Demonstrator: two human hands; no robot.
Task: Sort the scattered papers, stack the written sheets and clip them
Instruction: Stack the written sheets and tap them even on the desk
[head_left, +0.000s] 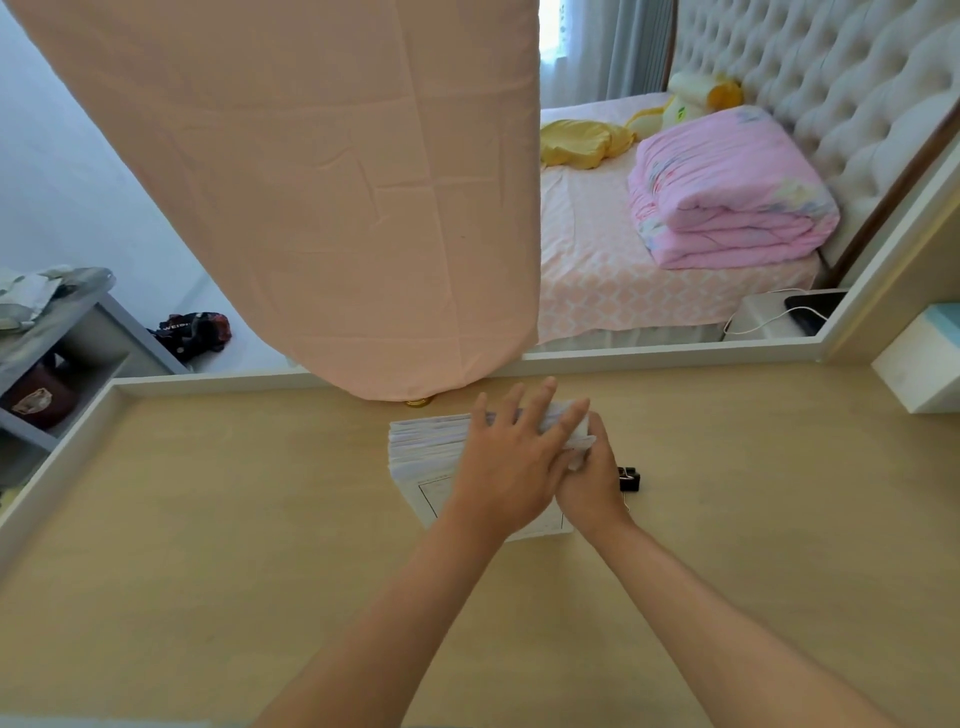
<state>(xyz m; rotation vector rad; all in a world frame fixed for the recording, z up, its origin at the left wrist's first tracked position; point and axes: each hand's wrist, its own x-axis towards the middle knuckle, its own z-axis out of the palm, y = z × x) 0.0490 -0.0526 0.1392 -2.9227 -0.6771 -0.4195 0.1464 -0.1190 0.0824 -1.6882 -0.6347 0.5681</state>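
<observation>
Stack (421, 447) sits mid-bench (208, 519), toward 12 o'clock. Your left hand (511, 457) lies spread flat on top; your right hand (592, 478) grips its 3 o'clock edge. Clip (629, 479) lies just beyond, at 3. Sheets look light, floppy and slippery, so pinch the squared edge.
</observation>
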